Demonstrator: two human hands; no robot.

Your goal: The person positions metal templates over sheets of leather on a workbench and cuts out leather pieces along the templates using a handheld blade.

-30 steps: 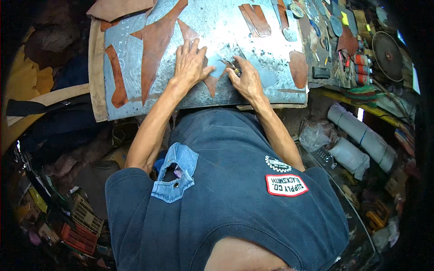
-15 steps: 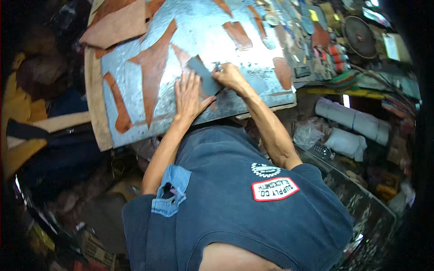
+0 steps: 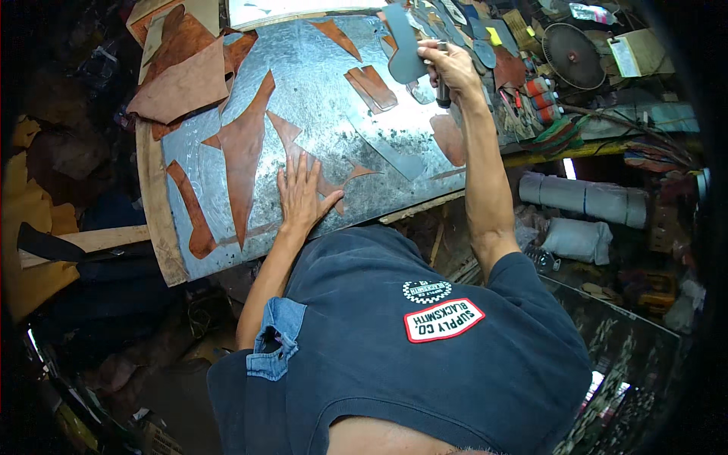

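My left hand (image 3: 302, 189) lies flat with fingers spread on a jagged brown leather offcut (image 3: 327, 184) near the front edge of the metal-topped table. My right hand (image 3: 455, 70) is raised over the far right of the table, closed on a grey, curved flat template (image 3: 406, 47) and a dark-handled tool (image 3: 443, 92). The tool's tip cannot be made out. Between the hands, a second grey flat piece (image 3: 388, 152) rests on the metal. A long pointed leather piece (image 3: 246, 155) and a narrow curved one (image 3: 191, 208) lie left of my left hand.
Stacked leather (image 3: 182, 87) covers the far left corner. More leather pieces (image 3: 371, 89) lie toward the back. On the right are several templates, bottles with red parts (image 3: 542, 98) and a round dark fan grille (image 3: 574, 56). A wrapped roll (image 3: 582, 195) sits below, to the right.
My right hand has moved up and to the right, lifting the grey template off the leather beside my left hand. My left hand stays on the leather. The whole view has shifted slightly.
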